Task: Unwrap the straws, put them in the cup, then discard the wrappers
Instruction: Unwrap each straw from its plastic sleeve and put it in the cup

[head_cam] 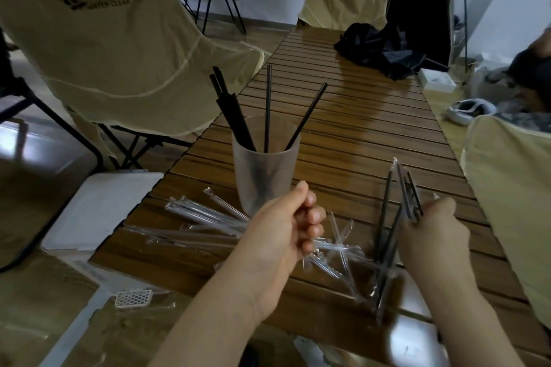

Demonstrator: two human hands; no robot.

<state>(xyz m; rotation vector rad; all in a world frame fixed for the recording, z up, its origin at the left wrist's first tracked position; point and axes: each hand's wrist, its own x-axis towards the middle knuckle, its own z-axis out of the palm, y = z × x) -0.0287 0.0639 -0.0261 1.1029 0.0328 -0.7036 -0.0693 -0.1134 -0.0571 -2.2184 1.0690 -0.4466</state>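
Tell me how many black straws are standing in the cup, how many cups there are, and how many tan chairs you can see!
Black straws in the cup: 5, though the left ones bunch together, so that is my best count
Cups: 1
Tan chairs: 3
Total: 9

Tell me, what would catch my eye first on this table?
Probably the frosted cup standing mid-table with several black straws sticking out of it. In front of it, the person's right hand grips a bunch of straws still in their wrappers, while the left hand is curled just in front of the cup. Clear empty wrappers lie scattered on the wooden table to the left.
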